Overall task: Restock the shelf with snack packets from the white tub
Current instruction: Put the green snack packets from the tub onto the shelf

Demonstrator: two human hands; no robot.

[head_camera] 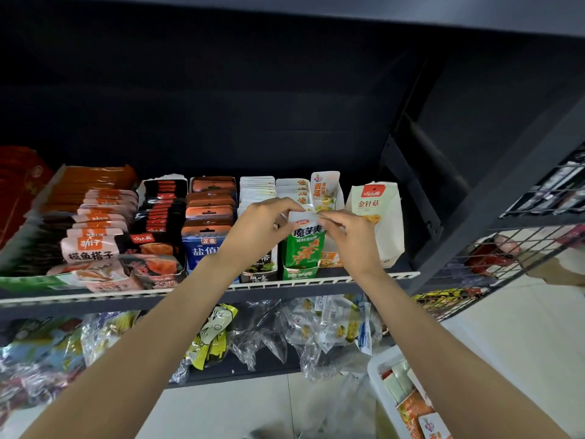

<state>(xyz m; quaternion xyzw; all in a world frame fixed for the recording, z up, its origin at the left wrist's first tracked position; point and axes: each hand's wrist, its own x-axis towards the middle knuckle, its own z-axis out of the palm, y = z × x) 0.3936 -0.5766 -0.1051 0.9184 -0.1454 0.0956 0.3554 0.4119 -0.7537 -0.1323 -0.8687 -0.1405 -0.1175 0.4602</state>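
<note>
2 hands up at the shelf [316, 282], white tub [378, 372] down by my right. Green packet [305, 245] stands in its front box; looks light, thin, crinkly, prob slick. Left hand [262, 226] & right hand [348, 236] each pinch its top edge, the stiffest part.

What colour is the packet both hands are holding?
Green with a white top, orange print: the packet, pinched by left hand and right hand; head view.
</note>
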